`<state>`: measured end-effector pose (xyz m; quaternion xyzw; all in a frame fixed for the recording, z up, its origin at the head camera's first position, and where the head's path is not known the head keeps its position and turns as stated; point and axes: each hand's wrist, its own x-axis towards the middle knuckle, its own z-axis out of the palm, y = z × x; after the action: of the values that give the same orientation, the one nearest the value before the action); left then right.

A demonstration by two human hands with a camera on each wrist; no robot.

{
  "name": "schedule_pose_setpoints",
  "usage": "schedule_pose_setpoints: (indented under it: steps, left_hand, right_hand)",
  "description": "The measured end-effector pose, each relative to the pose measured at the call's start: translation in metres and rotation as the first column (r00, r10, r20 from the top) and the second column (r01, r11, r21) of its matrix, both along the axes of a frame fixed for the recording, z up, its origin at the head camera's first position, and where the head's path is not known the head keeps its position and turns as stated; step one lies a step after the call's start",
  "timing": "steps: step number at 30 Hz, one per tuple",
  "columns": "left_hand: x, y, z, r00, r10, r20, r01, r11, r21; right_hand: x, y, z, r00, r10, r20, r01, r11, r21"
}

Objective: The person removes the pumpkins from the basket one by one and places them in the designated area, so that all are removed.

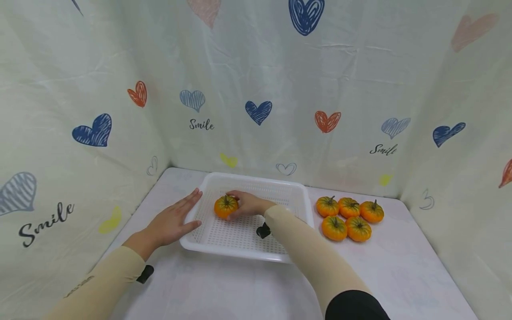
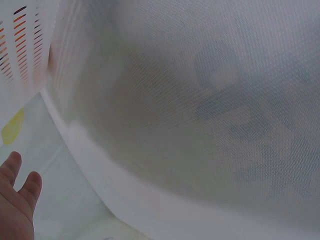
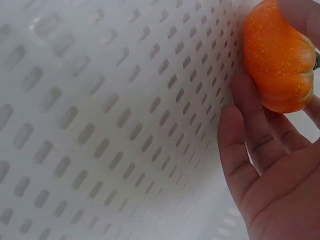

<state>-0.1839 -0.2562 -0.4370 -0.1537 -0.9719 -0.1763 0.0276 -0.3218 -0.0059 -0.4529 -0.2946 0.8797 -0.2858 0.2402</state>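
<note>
My right hand (image 1: 250,204) reaches into a white perforated basket (image 1: 256,256) and grips a small orange pumpkin (image 1: 225,207) near its left side. In the right wrist view, fingers and thumb curl round the pumpkin (image 3: 280,60), which is right at the basket's perforated floor (image 3: 100,125). At the basket's left edge, my left hand (image 1: 170,224) rests with fingers straight, fingertips at the rim. The left wrist view shows part of the left hand (image 2: 15,200) and the basket's slotted outer wall (image 2: 25,45).
Several small orange pumpkins (image 1: 349,208) stand grouped on the white table (image 1: 400,258), right of the basket. Behind the table hangs a pale curtain (image 1: 288,146) printed with hearts and "Smile".
</note>
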Motion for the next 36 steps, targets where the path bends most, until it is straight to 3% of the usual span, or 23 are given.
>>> schedule_pose_setpoints:
  steps: [18,29,36]
  left_hand:
    - [0.001,0.001,0.001,1.000,0.003,-0.001,-0.003,1.000,-0.001]
    - [0.000,0.001,-0.001,1.000,-0.004,-0.007,0.003,1.000,-0.004]
    - [0.001,0.001,0.000,1.000,-0.014,-0.021,0.014,1.000,-0.004]
  right_hand:
    - [0.007,-0.007,0.001,0.999,-0.040,0.008,0.040,0.999,0.019]
    - [0.003,-0.003,0.002,0.999,-0.011,-0.031,0.011,1.000,0.022]
    - [0.000,0.001,0.013,0.998,0.019,-0.060,-0.018,1.000,0.021]
